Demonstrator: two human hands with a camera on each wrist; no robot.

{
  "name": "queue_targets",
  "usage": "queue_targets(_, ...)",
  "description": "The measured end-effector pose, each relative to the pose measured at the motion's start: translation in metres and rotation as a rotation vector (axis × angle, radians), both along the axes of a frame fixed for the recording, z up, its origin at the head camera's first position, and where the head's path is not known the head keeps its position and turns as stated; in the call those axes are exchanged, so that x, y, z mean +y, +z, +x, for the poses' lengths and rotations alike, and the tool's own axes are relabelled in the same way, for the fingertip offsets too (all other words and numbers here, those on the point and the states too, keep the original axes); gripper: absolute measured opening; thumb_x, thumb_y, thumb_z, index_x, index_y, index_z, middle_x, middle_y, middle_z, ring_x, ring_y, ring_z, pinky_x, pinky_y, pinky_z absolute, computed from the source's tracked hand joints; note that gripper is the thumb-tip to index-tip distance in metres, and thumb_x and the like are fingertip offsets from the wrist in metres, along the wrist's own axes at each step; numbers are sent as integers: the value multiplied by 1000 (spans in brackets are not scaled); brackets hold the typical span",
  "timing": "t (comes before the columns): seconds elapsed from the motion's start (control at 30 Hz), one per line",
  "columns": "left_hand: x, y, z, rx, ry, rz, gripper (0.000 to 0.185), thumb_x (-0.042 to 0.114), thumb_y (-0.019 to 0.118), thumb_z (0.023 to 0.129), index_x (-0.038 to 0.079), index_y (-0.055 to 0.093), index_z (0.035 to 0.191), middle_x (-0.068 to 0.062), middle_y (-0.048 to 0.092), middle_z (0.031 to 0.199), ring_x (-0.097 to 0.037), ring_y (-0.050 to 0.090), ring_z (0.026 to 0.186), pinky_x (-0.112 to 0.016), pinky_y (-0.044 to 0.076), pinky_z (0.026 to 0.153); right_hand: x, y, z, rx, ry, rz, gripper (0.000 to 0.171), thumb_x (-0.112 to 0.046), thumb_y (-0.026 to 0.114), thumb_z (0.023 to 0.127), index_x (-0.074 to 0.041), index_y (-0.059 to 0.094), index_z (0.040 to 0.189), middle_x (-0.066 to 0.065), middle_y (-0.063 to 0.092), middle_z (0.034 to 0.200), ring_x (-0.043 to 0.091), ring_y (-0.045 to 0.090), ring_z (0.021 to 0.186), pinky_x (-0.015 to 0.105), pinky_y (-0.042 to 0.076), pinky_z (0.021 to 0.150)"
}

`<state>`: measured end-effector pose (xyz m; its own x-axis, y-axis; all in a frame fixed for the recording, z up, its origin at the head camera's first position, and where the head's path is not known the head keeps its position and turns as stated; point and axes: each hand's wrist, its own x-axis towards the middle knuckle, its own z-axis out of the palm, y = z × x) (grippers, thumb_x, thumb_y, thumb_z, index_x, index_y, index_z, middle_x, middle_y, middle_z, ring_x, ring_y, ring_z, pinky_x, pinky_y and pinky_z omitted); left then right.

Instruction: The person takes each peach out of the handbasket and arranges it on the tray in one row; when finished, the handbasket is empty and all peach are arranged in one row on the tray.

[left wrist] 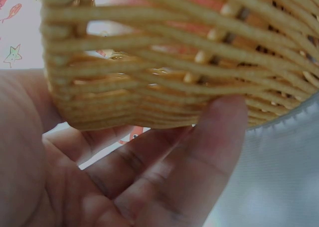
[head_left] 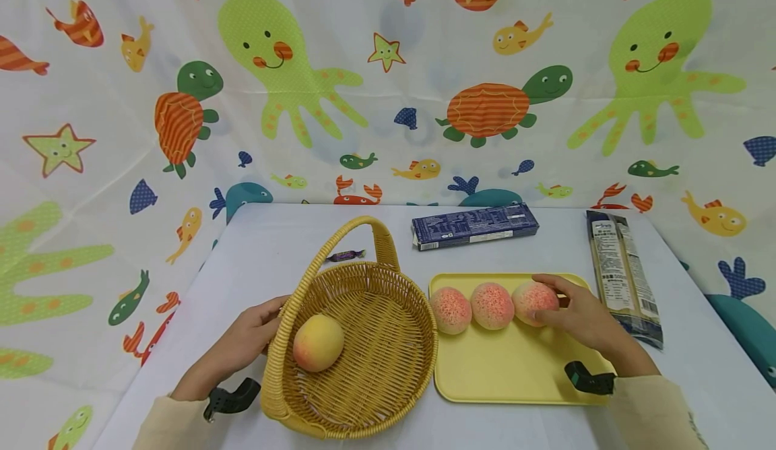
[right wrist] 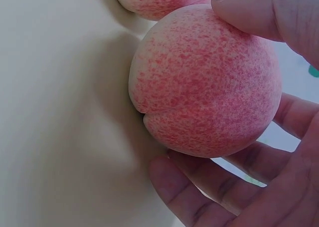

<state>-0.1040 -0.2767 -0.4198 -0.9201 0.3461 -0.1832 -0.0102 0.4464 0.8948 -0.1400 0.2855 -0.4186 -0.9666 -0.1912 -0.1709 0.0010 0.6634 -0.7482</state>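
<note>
My right hand [head_left: 578, 312] grips a speckled pink peach [head_left: 535, 303] at the right end of a row on the yellow tray [head_left: 503, 382]. In the right wrist view, thumb and fingers curl round this peach [right wrist: 207, 82]. Beside it in the row lie a middle peach [head_left: 492, 306] and a left peach [head_left: 451, 310]. My left hand [head_left: 251, 332] holds the left side of a wicker basket [head_left: 364, 430] with a tall handle. In the left wrist view its fingers [left wrist: 219, 137] lie against the woven wall. A yellow peach [head_left: 318, 343] sits inside the basket, at its left.
Behind the tray lies a flat dark blue box [head_left: 475, 226]. A long dark-edged package [head_left: 624, 275] lies to the tray's right. One small purple wrapped candy [head_left: 346, 256] is behind the basket's handle. A cloth [head_left: 376, 100] printed with sea animals hangs behind the white table.
</note>
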Motion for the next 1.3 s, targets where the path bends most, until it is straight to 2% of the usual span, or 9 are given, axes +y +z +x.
queue_targets(0.5,1,0,0,-2,0,4,54,30,46,114,-1,40,158,-24,67,124,-23,72,89,-39,62,69,1,-2,-1,-23,2,-2,78,-30,80,93,2,43,155,29,50,147,39,61,116,40,56,90)
queue_targets(0.83,0,0,0,-4,1,4,54,30,46,114,-1,39,158,-24,67,125,-24,72,88,-39,62,69,1,-1,-1,-7,12,-9,76,-28,80,93,2,44,154,28,52,146,36,62,113,33,54,85)
queue_targets(1.07,0,0,0,-4,2,3,54,30,46,114,-2,39,158,-24,67,126,-24,72,89,-39,62,69,1,-1,-1,-3,19,-9,76,-27,80,94,3,44,154,30,51,147,37,62,114,35,56,87)
queue_targets(1.3,1,1,0,-5,0,6,54,30,46,114,-1,40,157,-23,68,124,-24,72,88,-38,62,69,3,-2,-1,9,35,-9,75,-24,79,95,5,43,154,30,51,146,37,63,113,32,56,85)
